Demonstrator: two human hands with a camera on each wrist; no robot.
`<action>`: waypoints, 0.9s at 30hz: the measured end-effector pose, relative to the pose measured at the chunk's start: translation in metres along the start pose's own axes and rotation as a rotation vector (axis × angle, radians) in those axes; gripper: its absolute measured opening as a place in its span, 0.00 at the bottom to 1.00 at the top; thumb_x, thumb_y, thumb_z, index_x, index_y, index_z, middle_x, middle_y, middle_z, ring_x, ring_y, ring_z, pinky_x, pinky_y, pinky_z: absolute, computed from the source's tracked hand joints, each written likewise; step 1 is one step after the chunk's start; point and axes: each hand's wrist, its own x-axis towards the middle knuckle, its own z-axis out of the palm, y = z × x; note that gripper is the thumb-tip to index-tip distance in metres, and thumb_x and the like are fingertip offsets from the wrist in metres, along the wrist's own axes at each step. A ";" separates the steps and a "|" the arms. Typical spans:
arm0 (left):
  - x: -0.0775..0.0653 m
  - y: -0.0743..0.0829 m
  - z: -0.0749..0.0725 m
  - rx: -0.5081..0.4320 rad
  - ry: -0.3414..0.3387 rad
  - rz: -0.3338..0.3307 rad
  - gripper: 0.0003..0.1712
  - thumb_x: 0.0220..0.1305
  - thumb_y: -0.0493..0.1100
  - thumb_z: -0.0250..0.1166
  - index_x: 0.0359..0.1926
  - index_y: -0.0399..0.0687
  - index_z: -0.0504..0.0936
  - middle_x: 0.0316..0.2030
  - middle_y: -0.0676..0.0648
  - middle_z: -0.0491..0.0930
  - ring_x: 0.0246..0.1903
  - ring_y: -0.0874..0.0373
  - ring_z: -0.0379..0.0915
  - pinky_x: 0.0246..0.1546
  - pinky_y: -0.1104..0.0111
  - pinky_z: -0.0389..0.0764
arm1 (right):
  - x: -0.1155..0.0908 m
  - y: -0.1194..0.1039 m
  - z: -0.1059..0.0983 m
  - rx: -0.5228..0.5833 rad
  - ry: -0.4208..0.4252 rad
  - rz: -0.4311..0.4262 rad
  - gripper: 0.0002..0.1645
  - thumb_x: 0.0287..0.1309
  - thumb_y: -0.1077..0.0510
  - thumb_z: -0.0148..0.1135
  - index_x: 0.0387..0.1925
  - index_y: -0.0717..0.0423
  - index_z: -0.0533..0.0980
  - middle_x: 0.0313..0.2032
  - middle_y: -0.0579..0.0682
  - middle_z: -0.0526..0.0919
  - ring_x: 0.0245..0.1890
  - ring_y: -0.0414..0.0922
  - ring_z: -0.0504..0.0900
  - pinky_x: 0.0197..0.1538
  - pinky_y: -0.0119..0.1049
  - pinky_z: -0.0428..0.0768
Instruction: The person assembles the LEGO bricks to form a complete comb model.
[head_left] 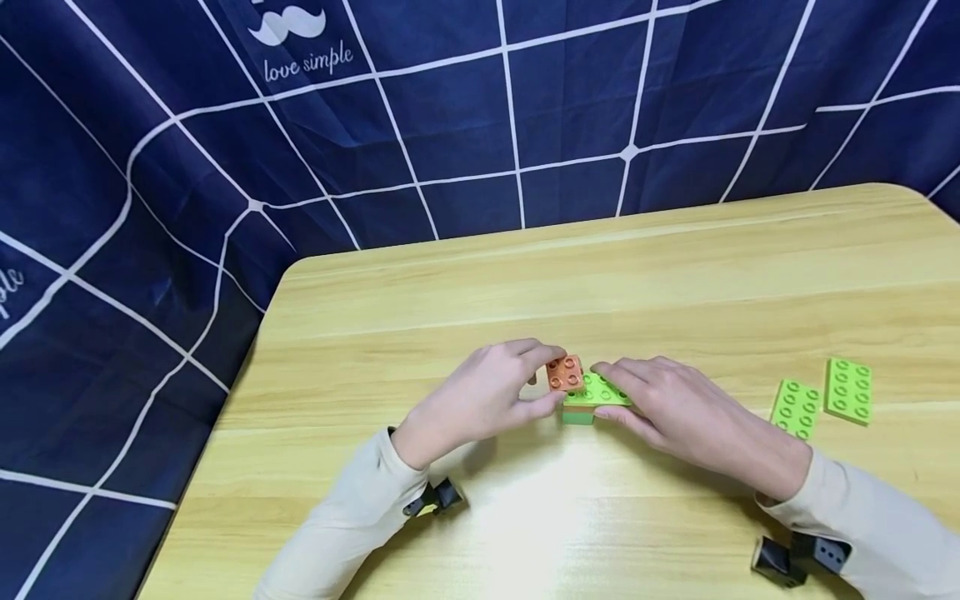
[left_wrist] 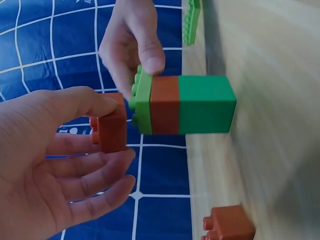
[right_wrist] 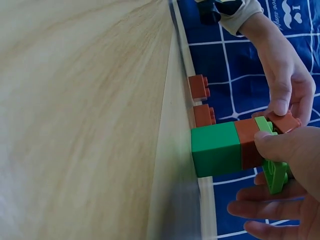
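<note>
My left hand (head_left: 491,392) pinches an orange building brick (head_left: 565,373) between thumb and fingers, its studs showing. The brick is at the left end of a stack of bricks, tilted over the top in the right wrist view. That stack has a dark green block (left_wrist: 207,105) at the bottom, an orange brick (left_wrist: 165,105) above it and a lime green plate (left_wrist: 143,102) on top. My right hand (head_left: 678,408) grips the lime plate's right part, thumb at the front edge and fingers behind. Whether the held brick touches the plate is unclear.
Two lime green plates (head_left: 850,390) lie studs up on the wooden table (head_left: 375,333), right of my right hand. Two loose orange bricks (right_wrist: 199,87) stand beyond the stack in the right wrist view. A dark blue checked cloth (head_left: 450,125) hangs behind the table.
</note>
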 end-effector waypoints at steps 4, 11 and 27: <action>0.000 0.001 0.004 -0.009 0.017 0.018 0.21 0.64 0.46 0.65 0.54 0.37 0.78 0.45 0.45 0.83 0.36 0.61 0.79 0.38 0.77 0.80 | 0.001 -0.001 0.000 -0.001 -0.017 0.010 0.27 0.63 0.47 0.62 0.53 0.64 0.75 0.37 0.50 0.82 0.33 0.46 0.82 0.38 0.46 0.83; 0.000 0.004 0.009 -0.016 -0.020 0.024 0.24 0.67 0.48 0.62 0.57 0.37 0.76 0.48 0.44 0.82 0.41 0.59 0.80 0.45 0.77 0.79 | 0.002 -0.001 0.000 0.001 -0.027 0.002 0.27 0.64 0.47 0.60 0.53 0.65 0.75 0.39 0.52 0.83 0.35 0.48 0.83 0.39 0.48 0.83; 0.002 0.006 0.012 -0.045 -0.012 0.012 0.24 0.65 0.47 0.64 0.56 0.37 0.77 0.50 0.42 0.82 0.49 0.53 0.80 0.53 0.73 0.77 | 0.004 -0.004 0.002 0.088 0.158 -0.085 0.30 0.72 0.42 0.45 0.61 0.60 0.72 0.55 0.54 0.78 0.54 0.51 0.77 0.56 0.50 0.76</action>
